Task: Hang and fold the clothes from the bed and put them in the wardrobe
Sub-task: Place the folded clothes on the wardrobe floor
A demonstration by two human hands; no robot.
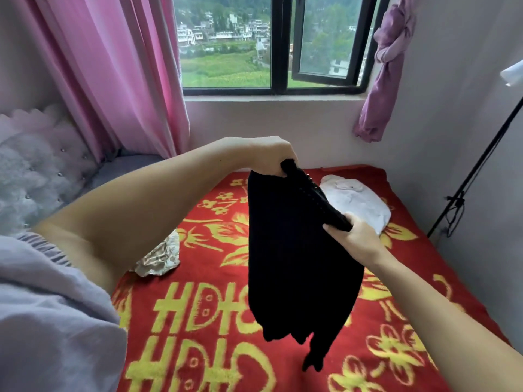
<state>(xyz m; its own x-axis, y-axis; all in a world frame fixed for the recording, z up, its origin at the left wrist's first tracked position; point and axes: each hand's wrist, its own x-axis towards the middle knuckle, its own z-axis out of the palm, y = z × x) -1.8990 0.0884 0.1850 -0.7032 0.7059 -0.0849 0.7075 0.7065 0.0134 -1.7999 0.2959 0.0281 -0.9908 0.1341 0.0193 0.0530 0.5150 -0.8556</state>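
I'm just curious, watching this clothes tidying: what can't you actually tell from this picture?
- Wardrobe: nowhere in the head view.
- Black garment: its type is unclear, bunched in the left hand and right hand.
- Patterned cloth: partly behind the left arm.
- White garment: crumpled, type unclear.

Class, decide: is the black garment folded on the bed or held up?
Held up: the left hand and right hand grip the black garment by its top edge; it hangs unfolded.

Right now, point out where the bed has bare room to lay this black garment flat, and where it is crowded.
Freest: the near stretch of the red blanket, under the hanging black garment and below the patterned cloth. A smaller patch lies between that cloth and the white garment. The far right corner is taken by the white garment. The left hand and right hand grip the black garment's top edge.
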